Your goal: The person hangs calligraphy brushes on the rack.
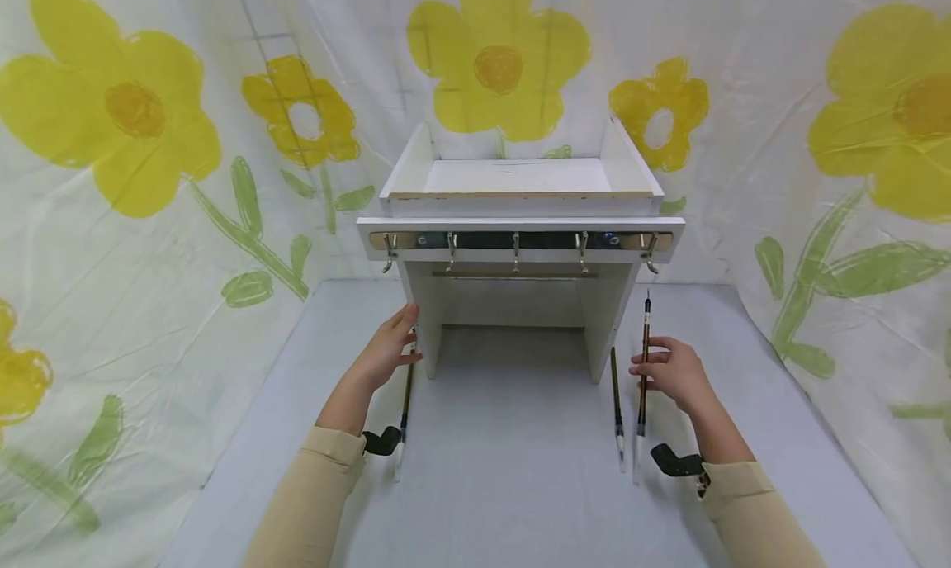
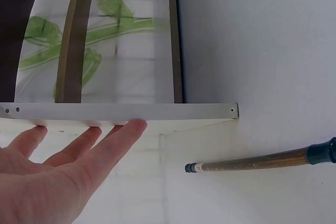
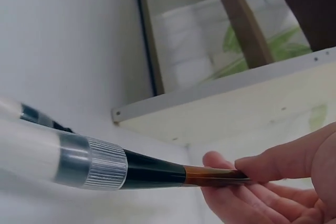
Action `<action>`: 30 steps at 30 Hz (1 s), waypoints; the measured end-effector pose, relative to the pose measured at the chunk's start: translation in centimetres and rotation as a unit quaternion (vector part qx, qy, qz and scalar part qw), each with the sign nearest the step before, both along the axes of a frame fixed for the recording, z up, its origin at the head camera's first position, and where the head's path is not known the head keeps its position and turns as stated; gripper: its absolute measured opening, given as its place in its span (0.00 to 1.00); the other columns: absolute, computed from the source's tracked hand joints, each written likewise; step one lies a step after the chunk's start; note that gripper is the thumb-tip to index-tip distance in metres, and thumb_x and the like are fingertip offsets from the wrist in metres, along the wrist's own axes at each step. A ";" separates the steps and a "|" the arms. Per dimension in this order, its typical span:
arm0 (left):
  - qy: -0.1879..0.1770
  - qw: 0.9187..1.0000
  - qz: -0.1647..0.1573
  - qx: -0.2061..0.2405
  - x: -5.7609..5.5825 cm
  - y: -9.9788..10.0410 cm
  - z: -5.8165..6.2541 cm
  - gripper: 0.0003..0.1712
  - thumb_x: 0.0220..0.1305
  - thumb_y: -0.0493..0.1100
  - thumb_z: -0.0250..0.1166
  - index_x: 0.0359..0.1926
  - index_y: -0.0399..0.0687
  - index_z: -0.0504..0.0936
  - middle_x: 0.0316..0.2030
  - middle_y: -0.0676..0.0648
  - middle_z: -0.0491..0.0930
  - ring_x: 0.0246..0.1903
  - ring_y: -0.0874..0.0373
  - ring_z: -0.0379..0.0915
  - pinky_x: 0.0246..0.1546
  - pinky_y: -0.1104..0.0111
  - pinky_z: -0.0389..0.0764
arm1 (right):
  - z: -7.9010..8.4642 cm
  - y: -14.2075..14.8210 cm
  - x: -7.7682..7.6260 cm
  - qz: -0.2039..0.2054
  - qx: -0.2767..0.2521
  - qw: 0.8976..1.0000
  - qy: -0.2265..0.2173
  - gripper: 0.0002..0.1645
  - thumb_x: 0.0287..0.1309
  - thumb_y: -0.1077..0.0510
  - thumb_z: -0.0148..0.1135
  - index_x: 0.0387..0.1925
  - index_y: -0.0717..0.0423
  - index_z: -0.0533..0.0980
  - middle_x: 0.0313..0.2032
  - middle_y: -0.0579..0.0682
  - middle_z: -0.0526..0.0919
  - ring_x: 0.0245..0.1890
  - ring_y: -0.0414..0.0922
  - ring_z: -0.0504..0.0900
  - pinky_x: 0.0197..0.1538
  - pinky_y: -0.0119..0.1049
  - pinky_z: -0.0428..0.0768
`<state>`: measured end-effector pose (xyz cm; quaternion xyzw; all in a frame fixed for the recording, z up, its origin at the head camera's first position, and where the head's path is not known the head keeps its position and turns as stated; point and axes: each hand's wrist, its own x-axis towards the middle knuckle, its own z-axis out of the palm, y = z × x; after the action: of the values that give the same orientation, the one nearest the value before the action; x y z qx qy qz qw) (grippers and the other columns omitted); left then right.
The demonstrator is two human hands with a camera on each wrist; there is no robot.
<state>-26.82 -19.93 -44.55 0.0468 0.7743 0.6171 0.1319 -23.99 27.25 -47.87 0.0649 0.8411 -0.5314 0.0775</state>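
A white wooden shelf unit stands upright, a row of metal hooks along its front. My left hand is at the unit's left side; in the left wrist view its extended fingertips meet the side panel. My right hand, to the right of the unit, pinches a calligraphy brush between thumb and fingers, its capped tip toward me. The right wrist view shows the brush's brown handle and clear cap; the fingers behind the handle are partly hidden.
A second capped brush lies between the unit's right side and my right hand. Another brush lies by the left side, near my left wrist. A metal rod crosses beneath the hooks. Flower-printed curtains surround the pale tabletop.
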 end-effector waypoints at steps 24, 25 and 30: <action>0.004 1.000 0.016 -0.018 0.1 0.1 -0.2 0.52 0.71 0.76 0.41 0.82 0.51 0.40 0.81 0.41 0.41 0.77 0.34 0.45 0.67 0.45 0.70 | 4.9 -0.9 2.9 -0.038 0.028 0.993 0.111 0.39 0.64 0.64 0.66 0.72 0.66 0.60 0.53 0.70 0.82 0.36 0.41 0.90 0.39 0.38 0.89; 0.005 1.000 0.014 -0.018 0.1 0.1 -0.2 0.52 0.71 0.75 0.41 0.82 0.50 0.40 0.81 0.41 0.41 0.77 0.33 0.45 0.67 0.44 0.70 | 5.1 -1.0 3.0 -0.038 0.030 0.992 0.116 0.39 0.64 0.64 0.66 0.72 0.66 0.60 0.53 0.70 0.82 0.35 0.41 0.90 0.39 0.37 0.89; 0.001 1.000 0.016 -0.017 0.2 0.1 -0.1 0.52 0.71 0.76 0.42 0.82 0.51 0.40 0.81 0.42 0.41 0.77 0.34 0.45 0.67 0.45 0.70 | 5.8 -1.1 3.6 -0.047 0.050 0.988 0.139 0.39 0.64 0.63 0.67 0.71 0.65 0.62 0.53 0.69 0.83 0.36 0.42 0.90 0.39 0.37 0.89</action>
<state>-26.62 -19.80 -44.67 0.0330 0.7857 0.6056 0.1218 -20.35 26.11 -42.09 0.0337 0.8654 -0.4953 -0.0688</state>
